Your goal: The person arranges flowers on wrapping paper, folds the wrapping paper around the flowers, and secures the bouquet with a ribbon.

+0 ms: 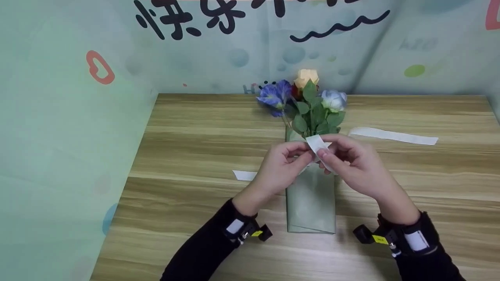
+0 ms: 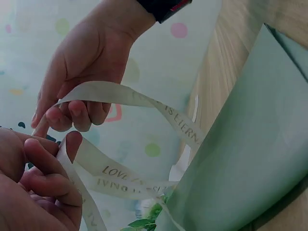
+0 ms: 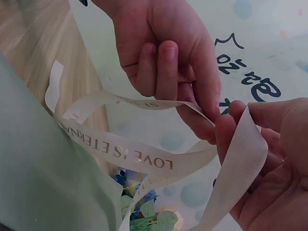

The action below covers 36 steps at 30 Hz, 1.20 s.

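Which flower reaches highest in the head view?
The peach flower: its top stands above the purple-blue bloom on the left, the pale blue bloom on the right and the mostly hidden red one.

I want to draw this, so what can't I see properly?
Head view: the red flower is mostly hidden by the peach flower and leaves.
Head view: the black writing is cut off by the top edge.
Head view: part of the ribbon is hidden under the left hand.
Right wrist view: some leaves are cut off by the bottom edge.
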Each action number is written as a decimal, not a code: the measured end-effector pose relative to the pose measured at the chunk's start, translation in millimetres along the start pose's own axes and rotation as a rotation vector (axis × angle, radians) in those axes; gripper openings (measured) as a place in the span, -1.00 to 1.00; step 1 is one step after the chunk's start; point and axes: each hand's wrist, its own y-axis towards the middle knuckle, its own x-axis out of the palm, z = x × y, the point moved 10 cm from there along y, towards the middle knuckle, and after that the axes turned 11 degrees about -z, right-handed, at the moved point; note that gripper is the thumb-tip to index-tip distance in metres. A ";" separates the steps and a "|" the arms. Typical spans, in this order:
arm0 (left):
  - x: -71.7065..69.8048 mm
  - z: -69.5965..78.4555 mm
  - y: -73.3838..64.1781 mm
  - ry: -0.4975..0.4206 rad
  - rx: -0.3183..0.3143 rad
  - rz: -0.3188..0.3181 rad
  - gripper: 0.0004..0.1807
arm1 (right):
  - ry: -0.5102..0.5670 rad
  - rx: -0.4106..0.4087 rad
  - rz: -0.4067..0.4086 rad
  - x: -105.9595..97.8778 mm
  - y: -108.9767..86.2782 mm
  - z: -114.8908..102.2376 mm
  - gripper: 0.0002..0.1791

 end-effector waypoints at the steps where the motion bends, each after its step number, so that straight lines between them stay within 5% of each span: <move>1: 1.3 -2.7 -0.3 -0.049 -0.022 -0.005 -0.80 | -0.024 0.013 0.001 1.8 0.4 0.9 -0.70; 8: 4.3 -15.0 -1.4 -0.266 -0.110 -0.011 -0.86 | -0.221 0.134 0.011 1.7 -0.2 10.3 -0.70; 16: 0.5 -22.2 0.0 -0.353 -0.114 0.043 -0.86 | -0.288 0.140 0.020 -1.4 0.1 13.0 -0.75; 24: -2.6 -16.6 -1.6 -0.350 -0.075 0.074 -0.90 | -0.335 0.032 0.020 0.1 -0.3 2.9 -0.77; 36: -8.7 -1.4 -4.0 -0.154 0.012 0.097 -0.82 | -0.287 -0.040 0.066 -5.1 -1.1 -2.4 -0.83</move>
